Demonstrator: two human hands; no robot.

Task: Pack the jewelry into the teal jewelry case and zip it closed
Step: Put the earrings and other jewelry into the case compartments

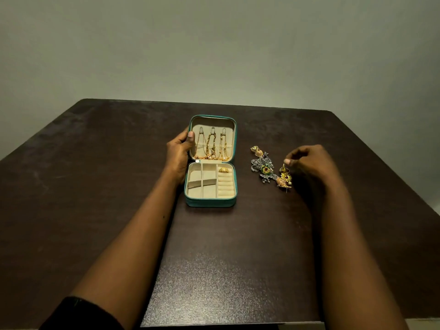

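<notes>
**Left hand** (179, 151): grips the left rim of the open lid, with the thumb curled over onto the lining and the fingers behind.

**Right hand** (307, 160): fingers curled; thumb and forefinger pinch the top hook of a gold dome-shaped drop earring (284, 178), whose lower end rests on the table.

**Teal square zip-round jewelry case** (210, 203): lies open at mid-table, with the base toward the person and the lid on the far side. It has rounded corners and a beige, soft-looking lining.
- Lid: three gold chains (212, 146) hang from three hooks, their lower ends tucked into a pocket.
- Base: divided compartments at left and middle, and a column of ring rolls at right.
- A gold ring (223, 170) sits in the farthest roll.

**Loose jewelry:** near the case's right side, apart from it.
- A second gold dome earring (257, 151) lies at the far end.
- A cluster of silver floral pieces with a green-and-red centre (264, 169) lies between the two earrings.

**Dark brown rectangular table** (214, 258): matte, finely speckled top.
- The far edge runs close behind the lid.
- The right edge slants away beyond the right hand.
- Broad surface lies left of the left forearm and between the case and the near edge.

**Plain grey-green wall** (214, 44): stands behind the table.

**Dark sleeve** (78, 313): on the left arm, at the lower-left corner.
</notes>
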